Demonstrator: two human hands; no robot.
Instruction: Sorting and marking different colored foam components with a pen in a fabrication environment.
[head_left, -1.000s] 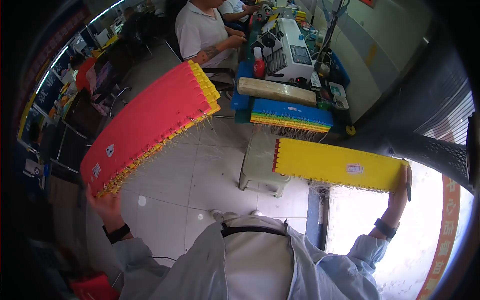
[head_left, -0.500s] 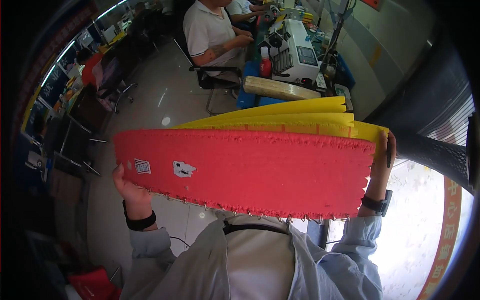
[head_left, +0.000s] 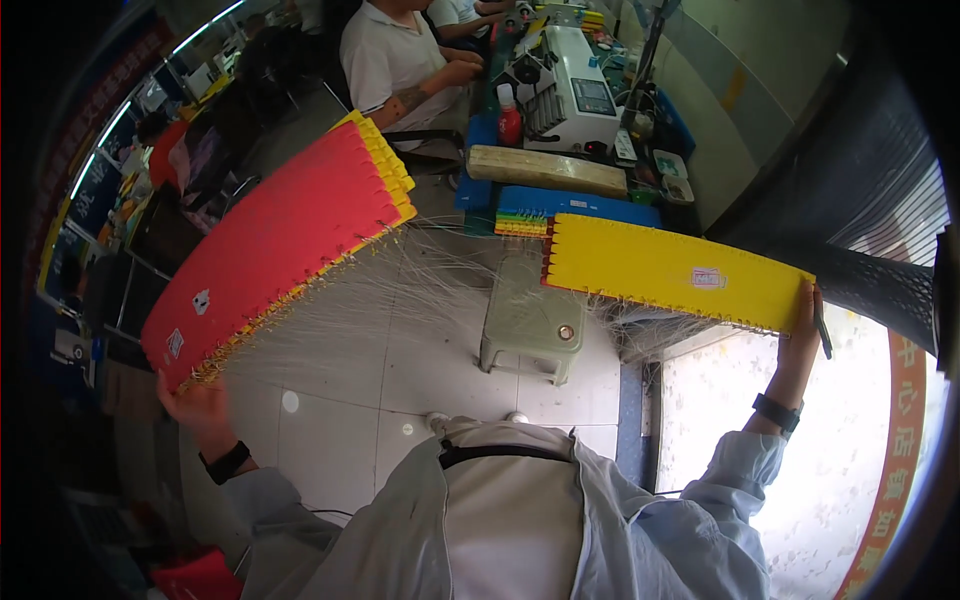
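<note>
My left hand [head_left: 200, 408] is closed on the lower end of a stack of long foam boards, raised and tilted at the left. A red foam board [head_left: 285, 235] tops it, with notched edges and yellow layers beneath. Small metal hooks line its lower edge. At the right, my right hand [head_left: 800, 318] grips the outer end of a yellow foam board [head_left: 650, 262], which has a label and a red layer showing at its left end. A dark narrow object [head_left: 822, 325] shows beside that hand. Thin clear lines hang in a tangle between the two stacks.
A pale green stool [head_left: 535, 320] stands below the lines. Beyond are a wooden block [head_left: 545, 171], layered coloured boards [head_left: 522, 222], a red bottle [head_left: 509, 120] and a white machine [head_left: 575, 95] on a bench. A seated person [head_left: 395, 60] works at that bench.
The boards, held together before with red in front, are now apart. My left hand has swung the red stack left and tilted it; the yellow board stays at the right, with lines now showing between.
</note>
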